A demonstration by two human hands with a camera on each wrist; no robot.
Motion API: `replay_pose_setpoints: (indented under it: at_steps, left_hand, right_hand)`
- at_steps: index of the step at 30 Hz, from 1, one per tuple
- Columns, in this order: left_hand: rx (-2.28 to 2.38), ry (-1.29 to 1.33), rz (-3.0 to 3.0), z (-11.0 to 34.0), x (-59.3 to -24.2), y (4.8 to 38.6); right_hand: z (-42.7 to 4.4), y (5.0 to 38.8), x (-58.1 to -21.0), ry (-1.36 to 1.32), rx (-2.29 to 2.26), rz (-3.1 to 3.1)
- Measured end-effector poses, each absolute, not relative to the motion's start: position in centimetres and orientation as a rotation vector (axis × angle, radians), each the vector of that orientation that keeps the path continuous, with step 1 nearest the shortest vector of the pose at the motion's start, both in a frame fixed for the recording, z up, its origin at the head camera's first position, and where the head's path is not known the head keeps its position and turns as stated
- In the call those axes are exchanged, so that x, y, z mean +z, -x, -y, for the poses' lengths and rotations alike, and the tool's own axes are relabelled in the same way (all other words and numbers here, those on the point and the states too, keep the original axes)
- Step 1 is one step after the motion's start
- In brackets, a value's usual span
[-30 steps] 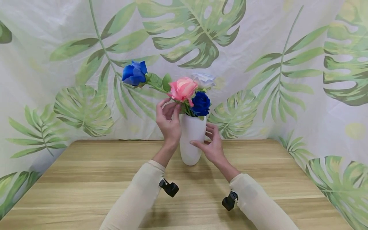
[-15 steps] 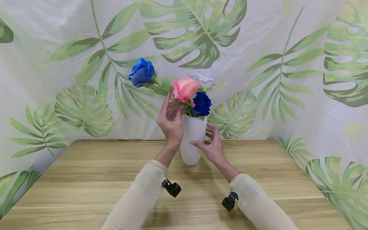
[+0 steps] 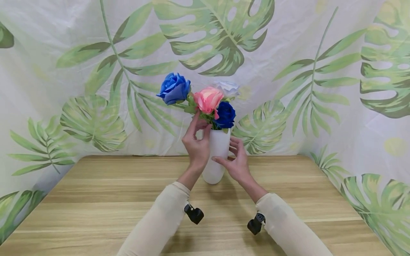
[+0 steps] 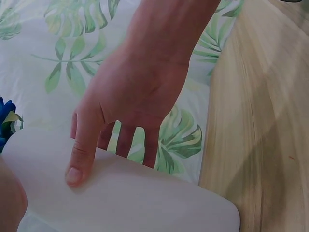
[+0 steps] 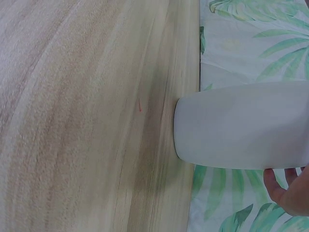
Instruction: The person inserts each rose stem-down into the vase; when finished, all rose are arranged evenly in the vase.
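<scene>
A white vase [image 3: 219,147] stands upright on the wooden table in the head view. My right hand [image 3: 236,159] grips its right side, the thumb across the front and the fingers reaching behind; the left wrist view shows this hand [image 4: 130,87] from the other side. My left hand [image 3: 196,147], at the vase's upper left, pinches the stem area of a lighter blue rose [image 3: 174,89]; the exact grip is partly hidden. That rose leans out to the left. A pink rose [image 3: 209,99], a dark blue rose [image 3: 225,115] and a white rose [image 3: 228,89] cluster above the vase's mouth.
The wooden table [image 3: 96,202] runs back to a hanging cloth [image 3: 256,53] printed with green leaves, close behind the vase. Small black cameras, one on the left sleeve [image 3: 157,220] and one on the right sleeve [image 3: 288,220], stick out near the wrists.
My left hand has moved right, closer in front of the vase. The lighter blue rose has come rightward with it, its bloom turning more toward the camera. The right hand and vase stay put.
</scene>
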State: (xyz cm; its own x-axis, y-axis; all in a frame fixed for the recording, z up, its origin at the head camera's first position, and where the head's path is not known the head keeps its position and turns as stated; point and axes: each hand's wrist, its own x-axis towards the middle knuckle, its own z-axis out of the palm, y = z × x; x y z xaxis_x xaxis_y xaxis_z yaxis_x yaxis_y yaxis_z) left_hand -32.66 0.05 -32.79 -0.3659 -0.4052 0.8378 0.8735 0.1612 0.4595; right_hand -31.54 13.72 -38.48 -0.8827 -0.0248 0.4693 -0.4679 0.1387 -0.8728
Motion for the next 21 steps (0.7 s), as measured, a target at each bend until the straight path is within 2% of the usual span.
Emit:
replay_pose_setpoints:
  at_steps: [21]
  left_hand:
    - [-1.573, 0.528, 1.157, 0.2, -31.2, 32.6]
  right_hand:
    - [-13.6, 31.3, -38.4, -0.454, 1.778, 2.098]
